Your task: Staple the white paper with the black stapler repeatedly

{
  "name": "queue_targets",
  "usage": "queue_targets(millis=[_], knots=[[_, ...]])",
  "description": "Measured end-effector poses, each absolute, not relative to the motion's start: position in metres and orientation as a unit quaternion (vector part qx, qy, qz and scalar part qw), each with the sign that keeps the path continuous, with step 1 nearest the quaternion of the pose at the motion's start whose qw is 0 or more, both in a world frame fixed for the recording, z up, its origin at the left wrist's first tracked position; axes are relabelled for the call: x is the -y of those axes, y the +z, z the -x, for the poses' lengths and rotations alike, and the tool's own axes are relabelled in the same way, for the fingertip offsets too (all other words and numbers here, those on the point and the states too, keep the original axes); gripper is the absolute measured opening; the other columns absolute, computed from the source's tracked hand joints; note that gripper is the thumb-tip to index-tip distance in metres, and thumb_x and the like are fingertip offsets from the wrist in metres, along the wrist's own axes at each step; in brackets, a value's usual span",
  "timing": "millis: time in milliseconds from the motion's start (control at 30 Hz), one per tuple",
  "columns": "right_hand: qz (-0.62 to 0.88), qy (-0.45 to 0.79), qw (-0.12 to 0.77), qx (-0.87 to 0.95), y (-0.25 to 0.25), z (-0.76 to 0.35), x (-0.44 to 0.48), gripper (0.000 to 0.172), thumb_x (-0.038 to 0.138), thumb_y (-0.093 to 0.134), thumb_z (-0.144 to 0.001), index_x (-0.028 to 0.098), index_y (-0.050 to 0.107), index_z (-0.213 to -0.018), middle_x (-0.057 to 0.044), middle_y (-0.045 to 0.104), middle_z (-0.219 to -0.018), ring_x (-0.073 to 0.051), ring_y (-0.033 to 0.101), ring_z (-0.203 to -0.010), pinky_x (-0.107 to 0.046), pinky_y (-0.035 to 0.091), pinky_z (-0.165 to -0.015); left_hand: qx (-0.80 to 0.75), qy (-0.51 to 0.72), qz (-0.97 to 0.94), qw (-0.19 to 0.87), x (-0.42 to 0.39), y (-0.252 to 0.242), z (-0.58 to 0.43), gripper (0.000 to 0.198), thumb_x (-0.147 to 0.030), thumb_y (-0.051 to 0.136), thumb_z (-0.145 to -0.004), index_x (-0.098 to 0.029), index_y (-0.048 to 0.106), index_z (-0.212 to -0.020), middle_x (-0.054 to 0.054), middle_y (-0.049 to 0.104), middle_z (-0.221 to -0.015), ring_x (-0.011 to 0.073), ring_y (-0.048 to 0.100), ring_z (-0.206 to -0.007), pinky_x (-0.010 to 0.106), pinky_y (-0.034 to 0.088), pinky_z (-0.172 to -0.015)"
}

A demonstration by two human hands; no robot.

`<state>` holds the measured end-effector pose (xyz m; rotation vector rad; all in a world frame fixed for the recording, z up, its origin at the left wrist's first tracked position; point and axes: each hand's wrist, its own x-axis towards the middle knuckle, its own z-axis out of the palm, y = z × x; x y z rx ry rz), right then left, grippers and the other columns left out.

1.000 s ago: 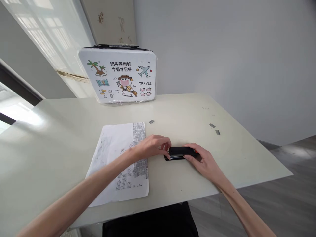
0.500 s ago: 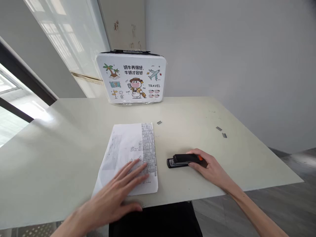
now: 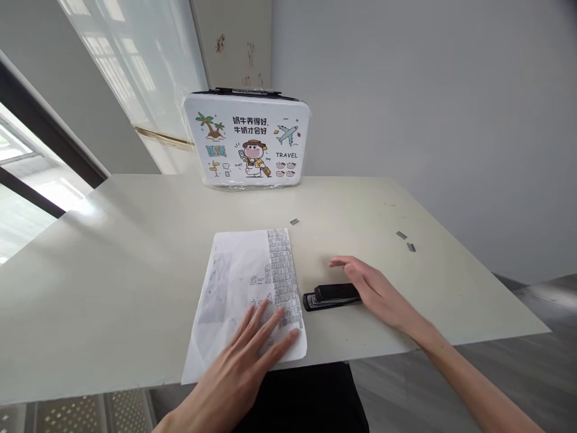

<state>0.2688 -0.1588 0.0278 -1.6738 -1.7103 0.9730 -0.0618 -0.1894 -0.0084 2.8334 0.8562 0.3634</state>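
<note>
Pale table (image 3: 135, 240); left hand (image 3: 243, 367) flat on paper (image 3: 243, 282), grip open; right hand (image 3: 374, 288) over stapler (image 3: 331, 296), grip open, empty.

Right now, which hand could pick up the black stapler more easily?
Probably the right hand: it is open, right at the rear end of the stapler. The left hand lies flat on the paper, farther from the stapler.

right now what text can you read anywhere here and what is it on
"奶牛养得好, 牛奶才会好": upper front of the white cartoon case.
"TRAVEL": same case, under the plane drawing.
Printed sheet: rows of print, too small to read.
Black stapler: no text visible.
</note>
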Motion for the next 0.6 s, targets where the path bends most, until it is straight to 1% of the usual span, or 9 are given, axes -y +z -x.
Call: queue_targets(millis=[67, 200, 300, 467, 600], knots=[[0.638, 0.355, 0.275, 0.626, 0.034, -0.26, 0.149, 0.058, 0.067, 0.027, -0.107, 0.032, 0.06, -0.138, -0.005, 0.058, -0.154, -0.029, 0.048, -0.147, -0.05, 0.035, -0.123, -0.283, 0.126, -0.947, 0.082, 0.184, -0.011, 0.051, 0.109, 0.021, 0.028, -0.073, -0.031, 0.022, -0.169, 0.003, 0.021, -0.174, 0.0352, 0.014, -0.16, 0.064, 0.033, -0.124], [0.626, 0.357, 0.227, 0.655, 0.042, -0.246, 0.134, 0.064, 0.071, 0.026, -0.106, 0.031, 0.055, -0.146, -0.005, 0.053, -0.159, -0.03, 0.046, -0.149, -0.051, 0.035, -0.123, -0.279, 0.124, -0.947, 0.096, 0.175, -0.014, 0.035, 0.113, 0.021, 0.028, -0.07, -0.034, 0.022, -0.169, 0.002, 0.016, -0.176, 0.0346, 0.007, -0.161, 0.066, 0.029, -0.125], [0.607, 0.355, 0.203, 0.681, 0.043, -0.24, 0.129, 0.066, 0.071, 0.023, -0.106, 0.03, 0.055, -0.146, -0.006, 0.056, -0.157, -0.029, 0.049, -0.146, -0.05, 0.037, -0.122, -0.273, 0.119, -0.948, 0.109, 0.17, -0.016, 0.031, 0.11, 0.021, 0.031, -0.073, -0.036, 0.026, -0.167, 0.002, 0.013, -0.176, 0.0359, 0.004, -0.161, 0.069, 0.027, -0.125], [0.601, 0.347, 0.181, 0.697, 0.045, -0.23, 0.126, 0.07, 0.072, 0.019, -0.105, 0.028, 0.061, -0.14, -0.007, 0.058, -0.155, -0.031, 0.052, -0.143, -0.05, 0.042, -0.117, -0.266, 0.119, -0.949, 0.119, 0.163, -0.018, 0.028, 0.101, 0.017, 0.035, -0.08, -0.035, 0.028, -0.166, 0.003, 0.011, -0.177, 0.0365, 0.0, -0.161, 0.071, 0.024, -0.125], [0.605, 0.333, 0.176, 0.701, 0.045, -0.225, 0.124, 0.072, 0.073, 0.016, -0.105, 0.029, 0.064, -0.137, -0.007, 0.059, -0.154, -0.032, 0.052, -0.144, -0.05, 0.044, -0.115, -0.266, 0.119, -0.949, 0.119, 0.159, -0.017, 0.025, 0.097, 0.016, 0.038, -0.083, -0.036, 0.031, -0.165, 0.004, 0.01, -0.177, 0.0374, -0.001, -0.161, 0.072, 0.019, -0.126]])
